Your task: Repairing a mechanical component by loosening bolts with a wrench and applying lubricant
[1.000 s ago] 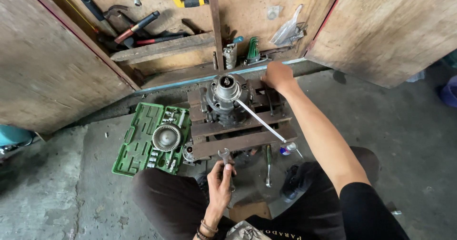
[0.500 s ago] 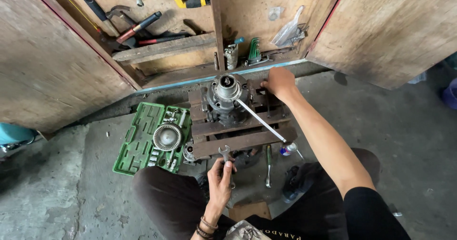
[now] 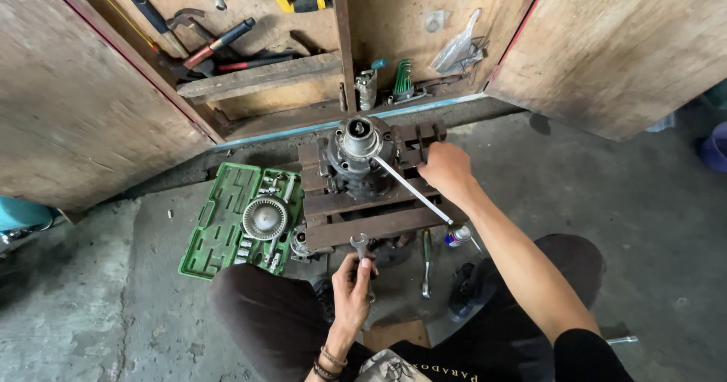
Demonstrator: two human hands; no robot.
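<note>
Rough concrete floor (image 3: 113, 306) carries the work, in front of an open wooden tool cabinet (image 3: 257, 56) with wrenches and pliers hung inside. A person sits on the floor with a low wooden pallet (image 3: 379, 223) between the knees. On the pallet stands a round grey metal housing (image 3: 356, 155), shaft end upward. A long thin steel bar (image 3: 413, 191) slopes from the housing down to the pallet's right edge, ending just beside a small spray can (image 3: 457, 236). A green socket case (image 3: 227, 227) lies open left of the pallet, with a finned round metal part (image 3: 265, 217) resting on it. A screwdriver with a green handle (image 3: 426, 257) lies on the floor near the can.

Hazards, as judged from this position:
- The housing appears to rest loose on the slats; a sideways pull could tip it or slide it off.
- The bar lies across the work area; a forearm catching it could lever the housing or knock the can over.
- The open case sits close to the left knee; a shifted leg could scatter its sockets.

Hand state:
- Left hand (image 3: 352, 287): fingers closed around the shank of an open-ended spanner (image 3: 360, 247), its jaw end pointing up toward the pallet's near edge.
- Right hand (image 3: 447, 170): fingers curled, resting on the pallet top just right of the housing and next to the upper bar. Whether it grips anything cannot be told.
</note>
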